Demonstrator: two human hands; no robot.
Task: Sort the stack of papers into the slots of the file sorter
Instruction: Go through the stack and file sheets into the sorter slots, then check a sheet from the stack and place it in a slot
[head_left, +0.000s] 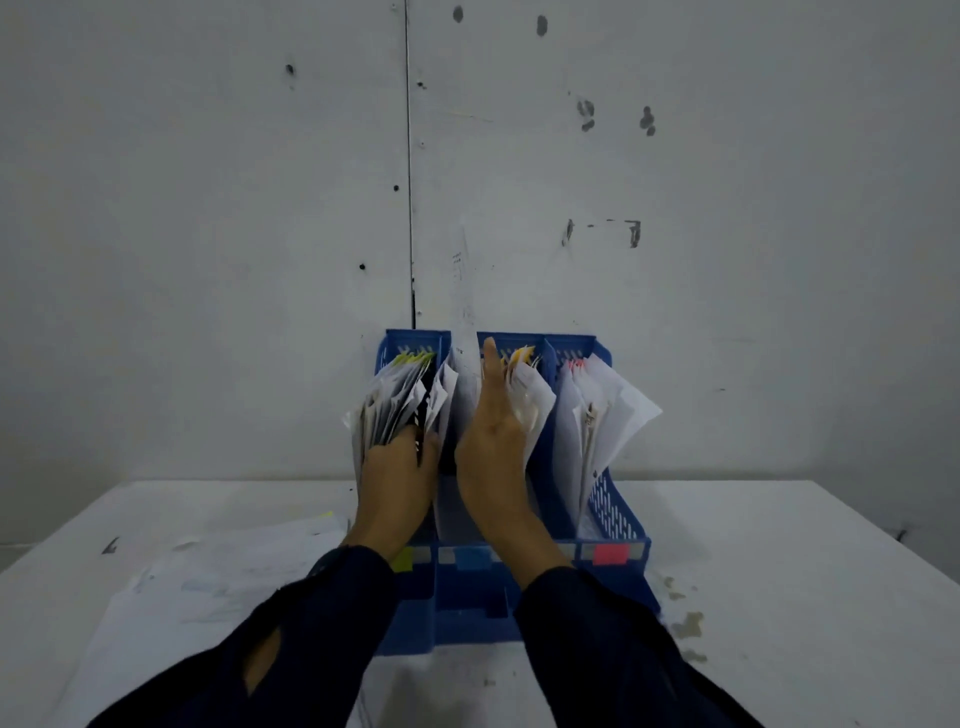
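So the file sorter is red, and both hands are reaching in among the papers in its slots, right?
Not quite: the file sorter is blue, as the head view shows. Only one label on its front is red. The rest holds: the left hand and right hand are both in among the papers in its slots.

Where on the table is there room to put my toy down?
The table is bare to the right of the blue file sorter, apart from a few stains near its corner. Left of it, loose papers cover the top. Both hands crowd the slots.
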